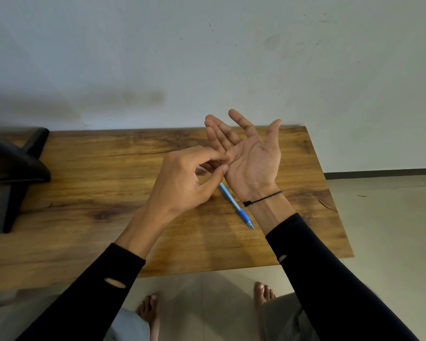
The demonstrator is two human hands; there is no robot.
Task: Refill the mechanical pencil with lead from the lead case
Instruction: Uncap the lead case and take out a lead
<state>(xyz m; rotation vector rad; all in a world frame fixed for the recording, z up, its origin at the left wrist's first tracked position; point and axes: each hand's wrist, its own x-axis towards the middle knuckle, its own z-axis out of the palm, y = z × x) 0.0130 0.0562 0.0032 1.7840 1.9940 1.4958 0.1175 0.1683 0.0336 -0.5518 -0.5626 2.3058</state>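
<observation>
Right hand (pixel 250 156) flat, fingers splayed; left hand (pixel 185 180) fingers pinched at its palm, above slim blue plastic pencil (pixel 236 205).

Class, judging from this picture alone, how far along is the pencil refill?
Done: nothing certain. In hand: the left hand pinches at the open, upturned right palm; any lead is too thin to see. Left: the blue plastic mechanical pencil lies untouched on the wooden table.
</observation>
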